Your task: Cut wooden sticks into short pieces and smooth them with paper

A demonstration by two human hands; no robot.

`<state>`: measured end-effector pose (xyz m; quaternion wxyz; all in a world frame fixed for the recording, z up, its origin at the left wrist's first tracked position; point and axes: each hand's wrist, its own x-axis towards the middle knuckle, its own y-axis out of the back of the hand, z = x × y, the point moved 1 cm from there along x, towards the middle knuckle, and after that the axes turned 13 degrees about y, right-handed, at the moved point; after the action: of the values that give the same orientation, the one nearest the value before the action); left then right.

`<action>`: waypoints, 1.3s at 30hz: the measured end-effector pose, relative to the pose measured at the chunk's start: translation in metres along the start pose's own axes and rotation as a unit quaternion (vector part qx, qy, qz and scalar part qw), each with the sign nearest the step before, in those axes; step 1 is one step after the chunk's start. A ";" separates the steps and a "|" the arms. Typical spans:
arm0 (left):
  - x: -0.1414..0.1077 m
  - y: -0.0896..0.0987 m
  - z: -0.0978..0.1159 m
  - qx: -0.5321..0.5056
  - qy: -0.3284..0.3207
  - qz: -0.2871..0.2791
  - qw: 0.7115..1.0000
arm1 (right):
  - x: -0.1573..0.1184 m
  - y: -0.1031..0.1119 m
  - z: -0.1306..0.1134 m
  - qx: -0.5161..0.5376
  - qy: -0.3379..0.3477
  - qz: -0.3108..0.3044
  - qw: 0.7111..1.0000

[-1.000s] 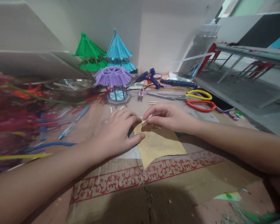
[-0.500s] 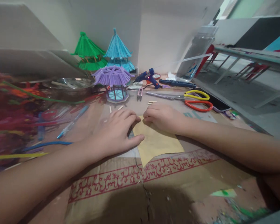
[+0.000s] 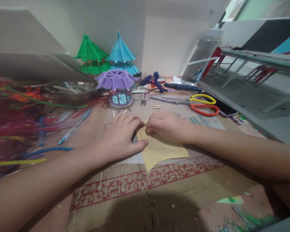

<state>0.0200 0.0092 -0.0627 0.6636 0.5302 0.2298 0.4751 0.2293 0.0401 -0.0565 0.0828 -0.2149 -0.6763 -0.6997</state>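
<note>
Head view: centre frame, a yellow sheet (image 3: 165,150) lies partly beneath both hands. Left hand (image 3: 124,137), thumb and fingers apart, should steady its edge; right hand (image 3: 165,127), curled, grip hidden, should press evenly.

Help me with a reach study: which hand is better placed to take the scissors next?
Probably the right hand: it lies closer to the scissors, which are on its side. The left hand is farther away, by the left edge of the yellow sheet. Whether the right hand holds anything is hidden.
</note>
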 end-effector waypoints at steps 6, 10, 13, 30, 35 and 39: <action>0.000 -0.001 0.000 -0.002 -0.007 -0.001 1.000 | 0.003 0.000 -0.001 0.053 0.003 -0.005 0.999; 0.000 0.000 0.000 0.003 -0.001 -0.004 1.000 | 0.005 -0.001 -0.001 0.047 -0.031 0.019 0.998; 0.000 0.000 0.000 0.002 -0.005 -0.002 1.000 | 0.003 -0.003 0.001 0.085 -0.011 0.010 0.996; -0.002 0.006 -0.003 -0.052 -0.066 0.095 0.992 | -0.001 -0.002 0.006 0.612 -0.280 0.169 0.720; -0.004 0.008 -0.002 -0.059 -0.088 0.109 0.988 | -0.001 -0.005 0.006 0.630 -0.260 0.154 0.715; -0.004 0.008 -0.001 -0.064 -0.098 0.113 0.987 | -0.001 -0.005 0.005 0.639 -0.254 0.150 0.710</action>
<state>0.0138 0.0059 -0.0566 0.6577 0.5529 0.0716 0.5066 0.2290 0.0447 -0.0612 0.1291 -0.3789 -0.9164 0.0023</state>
